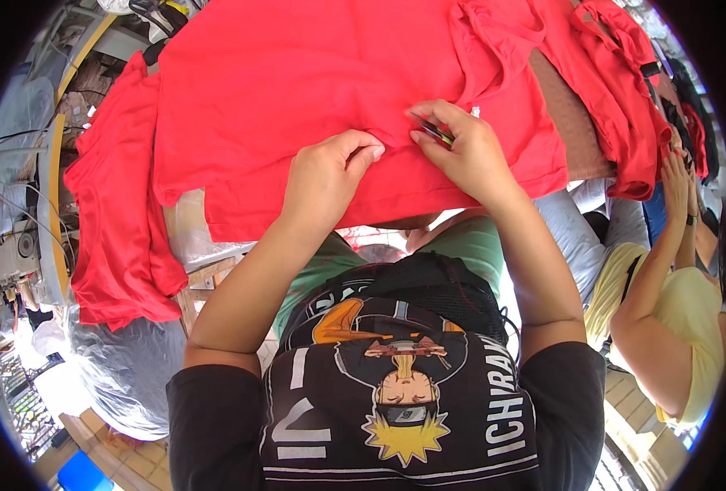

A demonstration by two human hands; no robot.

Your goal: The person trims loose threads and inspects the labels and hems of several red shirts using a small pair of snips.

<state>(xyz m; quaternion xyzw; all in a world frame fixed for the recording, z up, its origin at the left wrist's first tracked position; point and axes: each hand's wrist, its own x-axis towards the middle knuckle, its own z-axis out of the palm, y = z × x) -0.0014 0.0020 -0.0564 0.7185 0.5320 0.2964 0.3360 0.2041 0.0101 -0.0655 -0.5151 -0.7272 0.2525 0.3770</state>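
While the left hand (324, 173) pinches the bright red cloth garment (297, 82) spread over the brown table (574, 114), the right hand (473, 155) grasps a slim black-and-lime tool (437, 133) nearby; work looks underway, but how much remains I cannot tell.

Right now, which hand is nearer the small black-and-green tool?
Right. The right hand holds the tool in its fingers; the left hand is apart from it, off to its left, pinching the red cloth.
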